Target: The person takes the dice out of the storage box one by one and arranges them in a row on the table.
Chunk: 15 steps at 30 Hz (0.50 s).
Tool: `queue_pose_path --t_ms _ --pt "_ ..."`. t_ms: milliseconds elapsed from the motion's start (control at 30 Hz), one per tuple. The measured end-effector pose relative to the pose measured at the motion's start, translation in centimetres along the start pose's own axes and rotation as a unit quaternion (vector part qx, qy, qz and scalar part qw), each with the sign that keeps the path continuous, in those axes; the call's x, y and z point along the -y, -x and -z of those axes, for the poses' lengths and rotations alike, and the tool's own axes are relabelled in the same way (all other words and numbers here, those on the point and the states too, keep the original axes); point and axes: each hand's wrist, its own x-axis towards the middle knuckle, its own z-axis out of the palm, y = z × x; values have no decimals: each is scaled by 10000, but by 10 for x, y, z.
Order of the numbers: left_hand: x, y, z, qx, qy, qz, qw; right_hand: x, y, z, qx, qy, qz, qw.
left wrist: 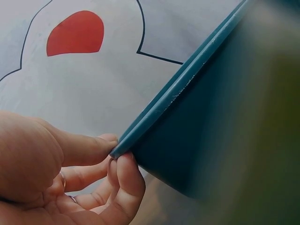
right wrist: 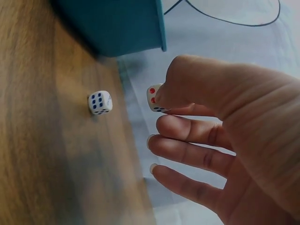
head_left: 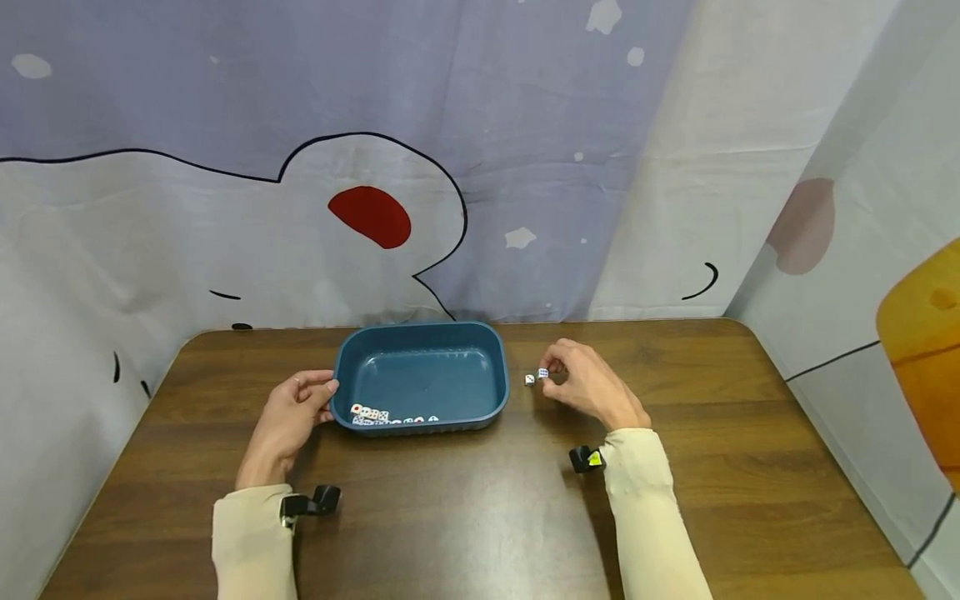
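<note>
A dark teal plastic tray stands at the back middle of the table, with several white dice gathered along its near side and near left corner. My left hand pinches the tray's left rim, thumb above and fingers below. To the right of the tray, my right hand pinches a white die between thumb and forefinger; red and dark pips show on it. The other right fingers are spread apart. A second die with blue pips lies on the table between that hand and the tray.
The brown wooden table extends in front of the tray and to both sides. A printed cloth hangs right behind the table's back edge. Small black cameras are strapped at both wrists, over cream sleeves.
</note>
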Motion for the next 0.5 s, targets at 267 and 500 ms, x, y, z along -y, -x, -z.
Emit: queue_pose_path --t_ms 267,500 --pt "-1 1 0 35 18 -16 10000 -8 -1 -7 16 8 -42 10000" --pt "-1 1 0 62 25 6 10000 -12 -1 -10 20 65 -72 10000"
